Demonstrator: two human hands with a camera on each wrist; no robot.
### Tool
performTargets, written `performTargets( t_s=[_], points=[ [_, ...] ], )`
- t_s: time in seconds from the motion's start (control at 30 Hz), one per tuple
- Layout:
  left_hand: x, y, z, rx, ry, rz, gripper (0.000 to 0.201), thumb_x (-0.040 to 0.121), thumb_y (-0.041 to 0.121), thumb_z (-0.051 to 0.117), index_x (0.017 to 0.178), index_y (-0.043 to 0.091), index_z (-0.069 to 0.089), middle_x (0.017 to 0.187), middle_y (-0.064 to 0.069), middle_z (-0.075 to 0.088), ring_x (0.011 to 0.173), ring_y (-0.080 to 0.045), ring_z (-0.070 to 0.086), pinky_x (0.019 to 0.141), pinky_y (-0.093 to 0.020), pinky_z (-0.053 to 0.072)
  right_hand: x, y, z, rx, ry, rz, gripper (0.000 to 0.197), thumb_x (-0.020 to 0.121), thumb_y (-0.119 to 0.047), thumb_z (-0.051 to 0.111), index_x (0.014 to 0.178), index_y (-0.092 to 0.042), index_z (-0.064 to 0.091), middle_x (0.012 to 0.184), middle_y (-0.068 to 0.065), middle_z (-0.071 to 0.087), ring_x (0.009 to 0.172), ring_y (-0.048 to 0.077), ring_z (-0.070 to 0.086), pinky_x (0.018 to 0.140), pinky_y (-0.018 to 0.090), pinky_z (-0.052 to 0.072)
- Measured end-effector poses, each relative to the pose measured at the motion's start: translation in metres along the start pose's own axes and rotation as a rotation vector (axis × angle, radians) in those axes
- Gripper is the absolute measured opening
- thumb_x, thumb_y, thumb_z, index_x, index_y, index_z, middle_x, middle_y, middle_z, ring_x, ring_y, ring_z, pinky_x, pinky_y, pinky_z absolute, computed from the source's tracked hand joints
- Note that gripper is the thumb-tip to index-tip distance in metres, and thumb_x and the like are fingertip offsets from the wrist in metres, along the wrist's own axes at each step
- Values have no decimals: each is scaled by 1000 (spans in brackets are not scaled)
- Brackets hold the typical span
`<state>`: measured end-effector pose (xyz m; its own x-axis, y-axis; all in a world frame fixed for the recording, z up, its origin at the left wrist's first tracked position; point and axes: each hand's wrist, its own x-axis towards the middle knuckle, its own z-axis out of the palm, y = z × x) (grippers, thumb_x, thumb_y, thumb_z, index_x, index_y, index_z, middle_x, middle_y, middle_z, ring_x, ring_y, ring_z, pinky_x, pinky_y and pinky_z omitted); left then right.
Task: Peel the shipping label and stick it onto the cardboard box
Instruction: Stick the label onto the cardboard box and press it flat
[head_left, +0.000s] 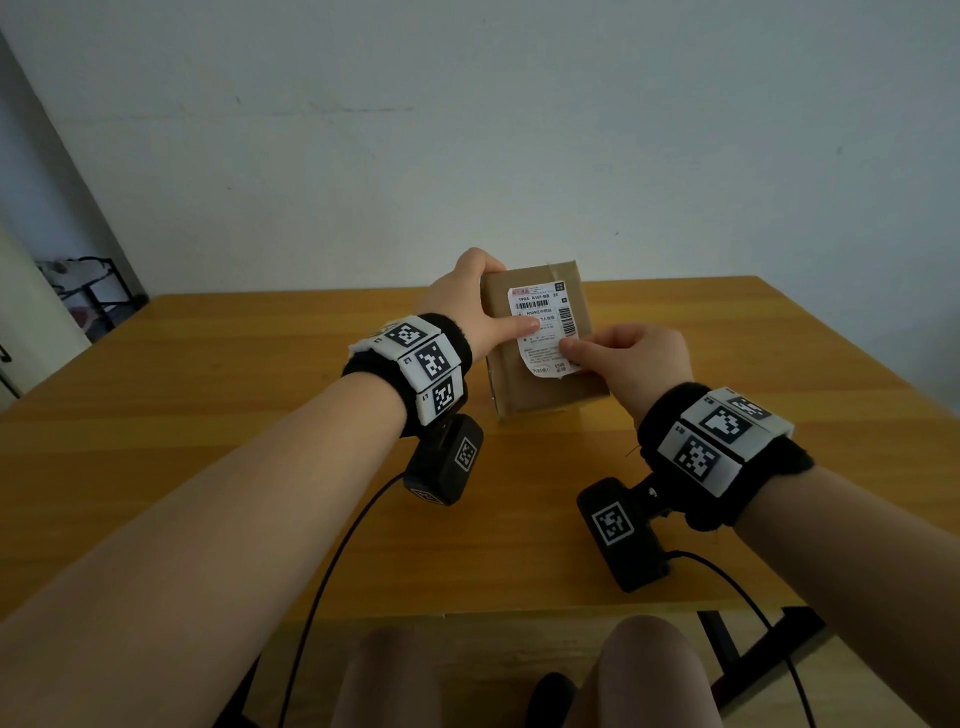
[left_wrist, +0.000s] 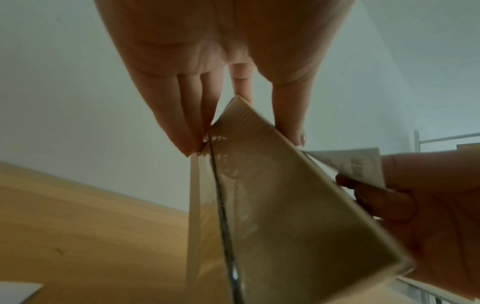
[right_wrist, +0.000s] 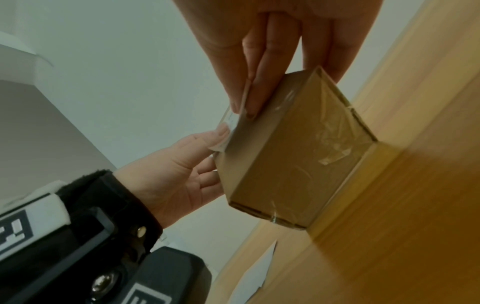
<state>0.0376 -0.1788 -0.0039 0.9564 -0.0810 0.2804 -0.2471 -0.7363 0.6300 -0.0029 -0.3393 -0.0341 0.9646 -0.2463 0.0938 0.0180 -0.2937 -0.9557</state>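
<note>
A brown taped cardboard box (head_left: 519, 387) stands tilted on its lower edge on the wooden table (head_left: 208, 415). A white printed shipping label (head_left: 543, 317) lies on the box face that is turned toward me. My left hand (head_left: 478, 312) grips the box's upper left side, fingers behind, thumb pressing the label's middle. My right hand (head_left: 597, 348) pinches the label's lower right part. In the left wrist view that end of the label (left_wrist: 348, 162) stands off the box (left_wrist: 272, 205). The right wrist view shows my right fingers (right_wrist: 249, 82) on the label edge (right_wrist: 233, 121).
A plain wall rises right behind the table's far edge. A white sheet (right_wrist: 257, 273) lies on the table near me, left of the box. A black rack (head_left: 98, 291) stands on the floor at far left. Cables hang from both wrist cameras over the near table edge.
</note>
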Motion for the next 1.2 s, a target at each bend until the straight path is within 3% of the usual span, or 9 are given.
performTargets(
  t_s=[0.23, 0.37, 0.47, 0.63, 0.7, 0.8, 0.9, 1.1, 1.2],
  points=[
    [-2, 1, 1, 27, 10, 15, 63, 72, 39, 75, 123, 19, 44, 112, 1, 66, 87, -10, 56, 71, -22, 46, -2, 0, -2, -94, 4, -65, 18, 73, -31, 76, 72, -17, 66, 83, 2, 74, 77, 17, 71, 72, 33, 60],
    [-2, 1, 1, 40, 8, 11, 63, 72, 40, 74, 123, 19, 43, 112, 0, 66, 96, -16, 62, 75, -25, 49, 0, 0, -6, -172, 9, -62, 28, 71, -32, 79, 67, -15, 56, 65, -3, 66, 58, 11, 62, 57, 26, 55],
    [-1, 0, 1, 36, 9, 13, 64, 72, 40, 74, 123, 19, 43, 111, 1, 66, 90, -14, 59, 73, -24, 46, 3, 2, -10, -172, 9, -10, 30, 70, -32, 79, 67, -15, 54, 62, -3, 63, 57, 12, 59, 62, 29, 54],
    [-1, 0, 1, 28, 2, 25, 64, 72, 40, 75, 123, 18, 43, 112, 0, 66, 91, -13, 59, 70, -22, 45, -2, -9, -13, -236, 82, -123, 19, 79, -32, 70, 85, -16, 62, 81, -6, 62, 72, 7, 55, 59, 19, 45],
    [-1, -1, 1, 22, -1, 32, 64, 72, 40, 75, 123, 18, 43, 111, 0, 65, 88, -11, 56, 67, -19, 44, -7, -16, -8, -359, 129, -321, 23, 86, -29, 61, 105, -18, 65, 108, -3, 63, 97, 11, 56, 79, 22, 45],
    [-1, 0, 0, 24, -7, 39, 64, 73, 40, 74, 125, 18, 43, 107, 2, 62, 87, -11, 55, 70, -22, 45, -12, -20, 4, -733, -48, -560, 52, 91, -37, 49, 141, -23, 41, 154, 0, 29, 145, 23, 16, 114, 41, 22],
    [-2, -1, -1, 25, -5, 47, 64, 73, 41, 73, 125, 18, 43, 98, 6, 55, 86, -12, 56, 66, -20, 46, -13, -17, 10, -930, -233, -470, 71, 92, -52, 35, 151, -27, 4, 160, -8, -13, 146, 20, -19, 117, 47, 5],
    [-2, 0, -2, 21, -12, 54, 64, 73, 42, 73, 124, 18, 43, 96, 7, 55, 84, -12, 57, 68, -21, 49, -10, -10, 12, -971, -297, -405, 82, 90, -59, 32, 150, -25, -11, 157, -4, -25, 145, 20, -22, 118, 44, 1],
    [-2, 0, -2, 28, -6, 51, 63, 72, 38, 75, 123, 17, 44, 96, 8, 53, 84, -11, 55, 58, -11, 40, -7, -11, 13, -897, -266, -364, 88, 88, -61, 34, 150, -19, -12, 157, -3, -24, 146, 19, -19, 118, 43, 3]
  ],
)
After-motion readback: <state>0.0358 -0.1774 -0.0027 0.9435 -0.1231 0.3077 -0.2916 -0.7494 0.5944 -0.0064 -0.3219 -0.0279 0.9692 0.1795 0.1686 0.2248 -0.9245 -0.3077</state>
